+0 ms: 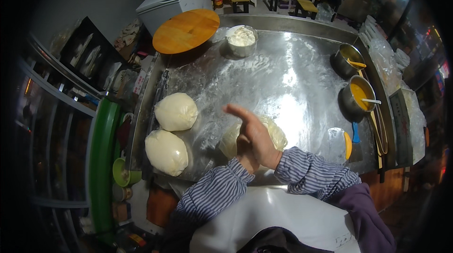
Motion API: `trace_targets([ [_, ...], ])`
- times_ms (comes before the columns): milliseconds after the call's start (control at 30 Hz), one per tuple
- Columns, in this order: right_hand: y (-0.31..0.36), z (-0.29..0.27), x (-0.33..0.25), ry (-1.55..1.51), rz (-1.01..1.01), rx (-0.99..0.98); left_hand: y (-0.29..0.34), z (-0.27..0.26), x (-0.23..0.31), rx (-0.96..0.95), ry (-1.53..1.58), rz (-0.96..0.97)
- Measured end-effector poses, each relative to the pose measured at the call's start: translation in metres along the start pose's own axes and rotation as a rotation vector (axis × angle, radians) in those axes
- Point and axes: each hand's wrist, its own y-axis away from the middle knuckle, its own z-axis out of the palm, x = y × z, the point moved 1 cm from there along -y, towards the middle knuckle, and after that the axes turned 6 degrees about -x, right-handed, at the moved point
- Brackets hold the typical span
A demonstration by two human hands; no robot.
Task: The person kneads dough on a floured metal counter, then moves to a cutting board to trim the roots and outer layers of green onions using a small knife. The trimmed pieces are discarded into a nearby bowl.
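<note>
In front of me, a pale dough ball in clear plastic lies on the metal worktop, partly covered by my hands. My right hand is over it, edge up, with its fingers stretched out toward the upper left. Crossing beneath the right wrist is my left hand; its fingers are mostly hidden, so I cannot tell their shape. Two more plastic-wrapped dough balls sit to the left, a farther one and a nearer one.
Along the far edge stand a bowl of white flour and a round wooden board. At right are a metal pot of yellow liquid, another pot with a yellow-handled utensil, a yellow-handled dough scraper and a blue-handled scraper.
</note>
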Motion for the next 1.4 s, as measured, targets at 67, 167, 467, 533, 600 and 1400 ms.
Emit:
trace_targets([
  [67,-0.002,0.001,0.007,-0.294,0.106,0.128,-0.008,0.001,0.001,-0.008,0.247,-0.113],
  [167,-0.007,-0.004,0.025,0.019,-0.065,-0.056,-0.006,-0.001,-0.006,0.125,0.361,-0.243],
  [467,-0.008,-0.032,0.076,0.677,-0.208,-0.461,0.0,-0.008,0.005,0.113,0.553,-0.241],
  [533,-0.01,-0.045,0.081,0.849,-0.166,-0.448,0.005,-0.009,0.011,0.069,0.646,-0.288],
  [600,-0.008,-0.055,0.085,0.855,-0.114,-0.373,0.01,-0.015,0.016,0.008,0.43,-0.337],
  [1400,0.04,-0.073,0.061,-0.638,0.453,0.352,0.05,-0.057,0.011,-0.632,-1.815,0.145],
])
